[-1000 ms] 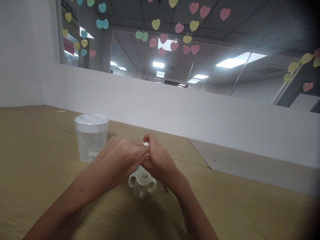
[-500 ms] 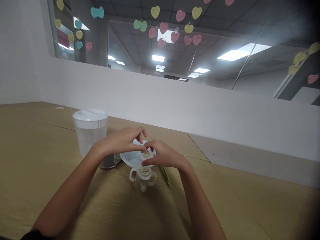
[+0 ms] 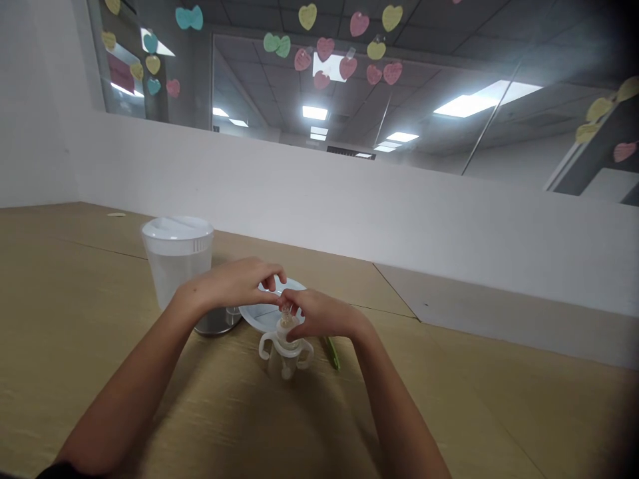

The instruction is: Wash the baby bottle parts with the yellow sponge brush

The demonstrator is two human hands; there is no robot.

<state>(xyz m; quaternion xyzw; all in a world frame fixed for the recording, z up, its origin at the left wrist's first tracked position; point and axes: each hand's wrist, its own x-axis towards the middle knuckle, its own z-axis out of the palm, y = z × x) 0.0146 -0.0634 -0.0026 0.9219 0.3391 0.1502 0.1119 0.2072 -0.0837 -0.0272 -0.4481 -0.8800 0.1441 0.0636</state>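
A clear baby bottle point(image 3: 284, 364) with two white side handles stands upright on the table in front of me. My right hand point(image 3: 319, 316) is closed around the bottle's nipple top point(image 3: 286, 322), thumb on the near side, fingers at the tip. The top sits at the bottle's neck; whether it is screwed on I cannot tell. My left hand point(image 3: 244, 285) hovers just behind, fingers curled and apart from the thumb. The thumb's tip reaches the right fingertips near the nipple. A pale blue plate point(image 3: 257, 318) lies behind the bottle, partly hidden by both hands.
A lidded plastic pitcher point(image 3: 177, 263) stands left of the plate, behind my left forearm. Beside it is a dark, shiny round-edged object point(image 3: 217, 322), partly covered. A green stick-like tool point(image 3: 332, 354) lies right of the bottle. A white wall point(image 3: 299, 193) closes off the table's back.
My right hand has lowered the nipple top onto the bottle's neck, hiding the threads that showed before. My left hand has moved slightly left along with it.
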